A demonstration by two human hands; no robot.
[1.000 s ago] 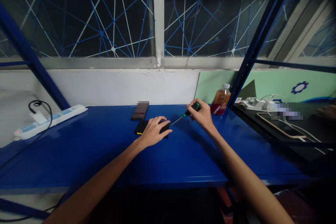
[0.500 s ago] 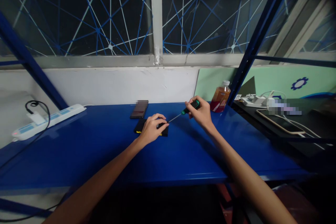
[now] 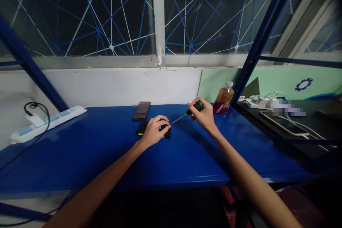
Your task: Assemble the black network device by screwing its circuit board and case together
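Note:
My left hand (image 3: 153,131) presses down on a small black flat device (image 3: 141,128) with a yellow corner, lying on the blue table (image 3: 107,149). My right hand (image 3: 204,115) grips a screwdriver (image 3: 187,113) with a black and green handle. Its thin shaft slants down to the left and its tip meets the device next to my left fingertips. The hand covers most of the device.
A dark phone (image 3: 141,110) lies just behind the device. An orange drink bottle (image 3: 223,98) stands at the back right. A white power strip (image 3: 45,123) with a plugged cable sits far left. On the dark bench at right lie a phone (image 3: 283,123), cables and a strip.
The screwdriver tip has come in to the device by my left fingers, which curled slightly. Both hands otherwise hold their places; the view shifted a little.

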